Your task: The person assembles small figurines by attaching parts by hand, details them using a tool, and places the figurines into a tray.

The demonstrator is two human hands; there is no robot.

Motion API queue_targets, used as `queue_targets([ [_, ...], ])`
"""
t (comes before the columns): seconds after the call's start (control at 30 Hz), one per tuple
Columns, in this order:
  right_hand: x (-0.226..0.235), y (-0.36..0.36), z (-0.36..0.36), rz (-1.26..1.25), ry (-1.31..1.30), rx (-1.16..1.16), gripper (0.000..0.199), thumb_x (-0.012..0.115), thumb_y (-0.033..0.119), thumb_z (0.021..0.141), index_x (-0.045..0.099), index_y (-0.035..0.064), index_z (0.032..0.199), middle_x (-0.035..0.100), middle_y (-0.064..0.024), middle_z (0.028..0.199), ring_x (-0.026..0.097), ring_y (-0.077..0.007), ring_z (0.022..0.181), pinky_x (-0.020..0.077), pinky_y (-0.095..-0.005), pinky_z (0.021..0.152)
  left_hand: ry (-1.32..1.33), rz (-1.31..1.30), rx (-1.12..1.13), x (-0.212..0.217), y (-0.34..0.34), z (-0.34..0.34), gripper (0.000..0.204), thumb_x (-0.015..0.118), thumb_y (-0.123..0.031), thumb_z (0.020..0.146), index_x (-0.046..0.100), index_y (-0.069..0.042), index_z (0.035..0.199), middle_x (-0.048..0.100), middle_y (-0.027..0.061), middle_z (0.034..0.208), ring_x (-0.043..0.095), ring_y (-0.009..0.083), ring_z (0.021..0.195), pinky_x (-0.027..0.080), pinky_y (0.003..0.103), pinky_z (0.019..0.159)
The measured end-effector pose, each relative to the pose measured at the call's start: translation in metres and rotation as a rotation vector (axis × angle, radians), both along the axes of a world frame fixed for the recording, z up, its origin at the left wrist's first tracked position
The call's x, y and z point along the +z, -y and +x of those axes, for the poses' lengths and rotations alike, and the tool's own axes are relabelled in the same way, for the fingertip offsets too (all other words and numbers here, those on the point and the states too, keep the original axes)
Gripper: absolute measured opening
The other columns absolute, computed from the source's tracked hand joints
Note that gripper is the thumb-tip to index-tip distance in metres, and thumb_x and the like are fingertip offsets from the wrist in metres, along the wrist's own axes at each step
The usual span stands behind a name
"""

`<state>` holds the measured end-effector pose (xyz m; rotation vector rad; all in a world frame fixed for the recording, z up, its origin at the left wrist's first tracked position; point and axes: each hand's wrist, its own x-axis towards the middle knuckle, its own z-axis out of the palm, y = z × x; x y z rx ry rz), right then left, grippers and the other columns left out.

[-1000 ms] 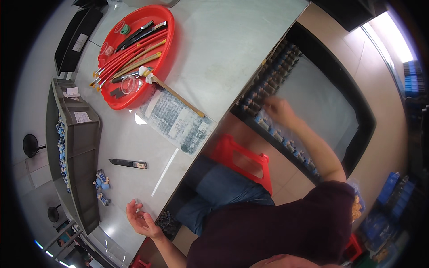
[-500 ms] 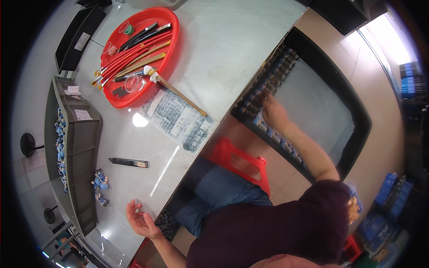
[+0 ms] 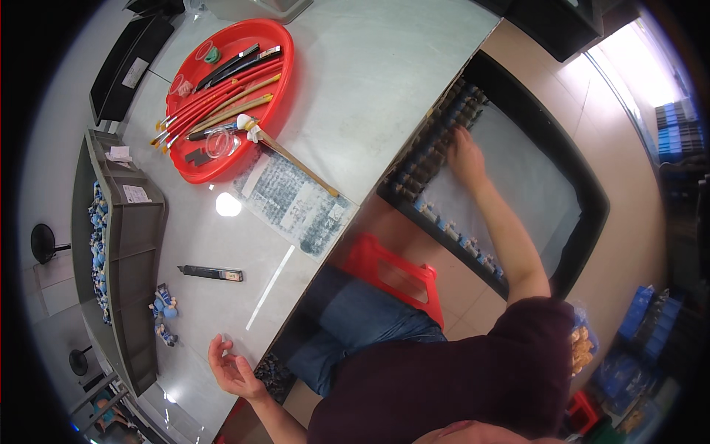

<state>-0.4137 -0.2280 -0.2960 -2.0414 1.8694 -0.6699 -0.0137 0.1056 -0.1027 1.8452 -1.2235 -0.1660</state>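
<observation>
My left hand (image 3: 235,374) is held palm up just over the near edge of the grey table, fingers curled loosely apart with nothing in them. To the right, my right hand (image 3: 467,159) reaches into a black tray (image 3: 592,196). Its fingers are drawn together at the edge of the packed rows of small dark figurines (image 3: 429,159); what they hold, if anything, is hidden. A line of blue-and-white figurines (image 3: 458,238) runs along the tray's near side. Two loose blue figurines (image 3: 166,302) lie on the table beyond my left hand.
A red oval basin (image 3: 287,74) holds paintbrushes and black knives. A long brush (image 3: 303,169) leans from it over a printed sheet (image 3: 292,203). A black utility knife (image 3: 211,273) lies nearby. At left stands a grey bin (image 3: 133,244) of figurines; a red stool (image 3: 399,274) stands below the table.
My right hand has moved farther up along the tray's figurine rows, away from the near side. My left hand has stayed almost still.
</observation>
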Motion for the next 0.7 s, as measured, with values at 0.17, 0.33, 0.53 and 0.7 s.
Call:
queue_targets([
  [0.17, -0.001, 0.019, -0.005, 0.142, -0.067, -0.066, 0.028, 0.047, 0.011, 0.077, 0.048, 0.0018, 0.103, 0.054, -0.0202, 0.109, 0.055, -0.0389, 0.090, 0.0465, -0.0456, 0.075, -0.019, -0.009, 0.012, -0.003, 0.000, 0.002, 0.046, 0.054, -0.014, 0.077, 0.046, 0.006, 0.118, 0.052, 0.0141, 0.117, 0.051, 0.0171, 0.091, 0.038, 0.021, 0.066],
  [0.33, -0.005, 0.046, -0.018, -0.003, -0.050, -0.123, 0.025, 0.047, 0.013, 0.078, 0.046, 0.0017, 0.100, 0.055, -0.0207, 0.103, 0.054, -0.0396, 0.091, 0.0453, -0.0472, 0.075, 0.009, 0.010, 0.009, 0.000, -0.001, 0.002, 0.046, 0.054, -0.014, 0.077, 0.047, 0.006, 0.117, 0.053, 0.0143, 0.116, 0.052, 0.0172, 0.090, 0.038, 0.022, 0.066],
  [0.53, -0.011, 0.067, -0.034, 0.084, -0.101, -0.127, 0.022, 0.045, 0.012, 0.079, 0.047, 0.0021, 0.098, 0.056, -0.0209, 0.100, 0.054, -0.0400, 0.093, 0.0442, -0.0472, 0.077, 0.005, 0.000, 0.019, -0.002, -0.003, 0.002, 0.045, 0.054, -0.014, 0.077, 0.048, 0.006, 0.117, 0.053, 0.0141, 0.116, 0.052, 0.0172, 0.090, 0.038, 0.022, 0.065],
  [0.7, -0.004, 0.088, -0.052, -0.051, 0.015, -0.244, 0.016, 0.044, 0.013, 0.079, 0.052, 0.0053, 0.089, 0.058, -0.0215, 0.095, 0.055, -0.0411, 0.089, 0.0441, -0.0469, 0.074, 0.008, 0.009, 0.013, -0.001, -0.001, -0.001, 0.044, 0.054, -0.013, 0.077, 0.048, 0.006, 0.116, 0.053, 0.0141, 0.116, 0.052, 0.0172, 0.090, 0.038, 0.022, 0.065],
])
